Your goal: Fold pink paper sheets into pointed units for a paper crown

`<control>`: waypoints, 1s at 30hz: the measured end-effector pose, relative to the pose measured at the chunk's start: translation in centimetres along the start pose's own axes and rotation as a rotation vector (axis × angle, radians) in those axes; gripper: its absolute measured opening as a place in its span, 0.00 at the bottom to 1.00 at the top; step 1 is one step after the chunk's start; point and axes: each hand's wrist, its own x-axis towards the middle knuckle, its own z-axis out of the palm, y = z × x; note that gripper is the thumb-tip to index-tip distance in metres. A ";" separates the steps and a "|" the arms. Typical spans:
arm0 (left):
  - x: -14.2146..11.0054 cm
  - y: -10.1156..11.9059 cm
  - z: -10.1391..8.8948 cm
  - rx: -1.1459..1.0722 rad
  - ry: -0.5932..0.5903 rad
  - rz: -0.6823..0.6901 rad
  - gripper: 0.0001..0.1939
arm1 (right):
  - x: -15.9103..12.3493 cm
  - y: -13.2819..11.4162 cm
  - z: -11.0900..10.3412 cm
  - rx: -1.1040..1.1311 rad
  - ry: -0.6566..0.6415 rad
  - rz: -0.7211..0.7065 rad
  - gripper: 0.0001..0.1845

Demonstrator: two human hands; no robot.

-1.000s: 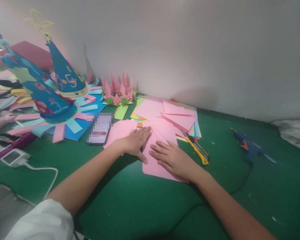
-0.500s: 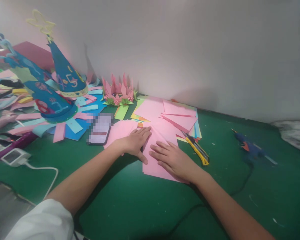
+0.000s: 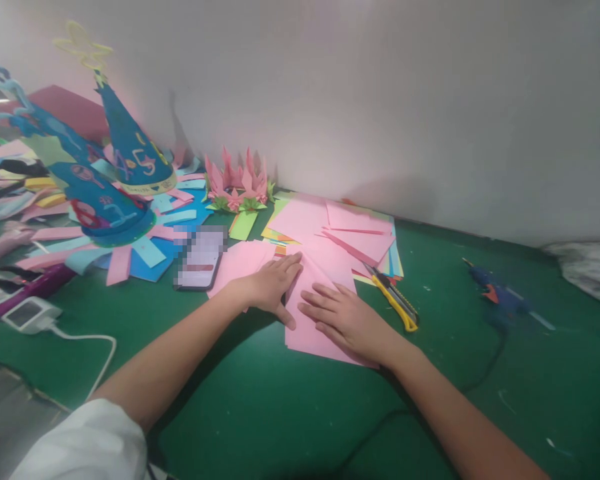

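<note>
A folded sheet of pink paper (image 3: 313,337) lies on the green table in front of me, partly covered by my hands. My left hand (image 3: 273,283) rests on its left edge, fingers stretched toward the upper corner and thumb held apart. Flat on the sheet's right part lies my right hand (image 3: 347,320), its fingers spread and pointing left. Another pink piece of paper (image 3: 240,260) is to the left, partly under my left wrist. Just right of my right hand is a yellow utility knife (image 3: 397,303).
Stacked coloured paper (image 3: 305,217) lies against the wall. A pink paper crown (image 3: 237,183), a phone (image 3: 200,260) and blue cone hats (image 3: 130,143) stand or lie on the left. A glue gun (image 3: 500,290) with a cord is on the right. A white cable (image 3: 113,353) hangs at left.
</note>
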 end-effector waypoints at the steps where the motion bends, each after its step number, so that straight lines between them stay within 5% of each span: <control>1: 0.0 0.0 0.0 0.004 0.000 -0.001 0.59 | 0.0 0.0 0.0 0.001 -0.002 0.000 0.22; 30: 0.0 -0.2 -0.2 0.007 -0.037 0.004 0.60 | 0.0 0.0 -0.1 0.028 -0.019 0.011 0.21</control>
